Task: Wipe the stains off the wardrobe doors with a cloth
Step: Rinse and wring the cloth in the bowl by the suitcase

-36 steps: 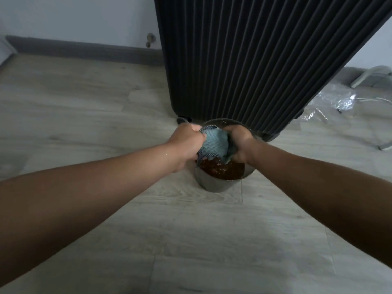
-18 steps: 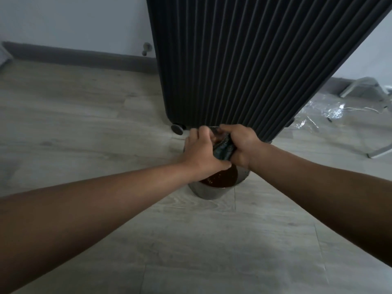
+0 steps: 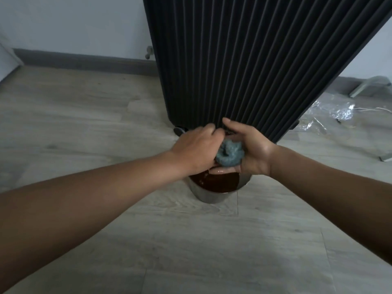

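Head view: a nubby blue-grey cloth (image 3: 230, 153), wadded into a round lump with no clear long axis, sat above a round metal bucket (image 3: 210, 196) of dark brown liquid. The left hand (image 3: 195, 148) had its fingers curled into the cloth; the right hand (image 3: 252, 149) cupped it. A ribbed black suitcase (image 3: 244, 60) stood just beyond.

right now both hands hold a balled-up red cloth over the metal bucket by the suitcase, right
Not red: the head view shows the cloth is blue-grey. The left hand and right hand do hold it balled up over the metal bucket by the suitcase.
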Motion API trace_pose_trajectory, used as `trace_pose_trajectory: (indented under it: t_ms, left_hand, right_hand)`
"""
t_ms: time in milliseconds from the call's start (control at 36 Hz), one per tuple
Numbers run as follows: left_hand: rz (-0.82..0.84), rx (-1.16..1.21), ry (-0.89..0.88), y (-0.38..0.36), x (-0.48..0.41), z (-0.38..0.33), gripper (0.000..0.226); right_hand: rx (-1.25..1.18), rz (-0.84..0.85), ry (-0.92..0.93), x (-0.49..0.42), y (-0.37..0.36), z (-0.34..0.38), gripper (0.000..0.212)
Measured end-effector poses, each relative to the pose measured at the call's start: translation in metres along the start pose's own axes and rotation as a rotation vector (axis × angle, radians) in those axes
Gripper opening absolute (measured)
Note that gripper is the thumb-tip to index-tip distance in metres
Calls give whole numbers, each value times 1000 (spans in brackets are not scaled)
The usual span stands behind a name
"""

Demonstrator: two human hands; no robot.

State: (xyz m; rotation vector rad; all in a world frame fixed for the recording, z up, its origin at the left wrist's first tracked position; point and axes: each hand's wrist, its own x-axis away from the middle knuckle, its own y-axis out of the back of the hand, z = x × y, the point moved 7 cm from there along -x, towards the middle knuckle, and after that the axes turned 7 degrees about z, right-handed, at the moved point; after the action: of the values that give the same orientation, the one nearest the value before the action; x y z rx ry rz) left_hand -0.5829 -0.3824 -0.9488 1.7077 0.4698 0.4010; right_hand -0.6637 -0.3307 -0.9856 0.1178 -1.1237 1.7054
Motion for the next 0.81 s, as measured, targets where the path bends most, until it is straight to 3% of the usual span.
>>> trace_pose_trajectory:
  t_ms: [83,167,222,333,361,472,583,639,694,806]
  left_hand:
    - [-62,-115,-160,3,-4,-16,41]
    - [-136,-119,-291,1,-2,-24,26]
    - [-162,-172,-328,0,-3,-24,20]
    - [-230,-282,-417,3,-5,-28,12]
    - [-234,-296,-432,2,-4,-28,10]
    - [-204,-334,-420,-4,-3,-23,32]
    - [-121,-295,-402,-7,-2,-22,30]
    - [-94,-311,-354,-10,-1,-18,38]
    - [-78,-326,-319,-12,0,-16,41]
    - [26,-321,-213,-21,-6,-10,33]
  right_hand:
    - [69,195,-103,7,-8,-12,66]
    - [56,272,-132,8,-10,-17,59]
    - [77,277,-156,7,-8,-20,50]
    - [166,154,-261,2,-2,-27,10]
    - [191,150,-280,1,-1,-29,14]
    - [263,179,-313,-6,3,-30,29]
    - [334,134,-348,-9,4,-30,11]
    - [390,70,-343,-11,8,-27,38]
    - [459,23,-331,-14,11,-23,45]
    - [667,-81,-323,-17,16,-16,8]
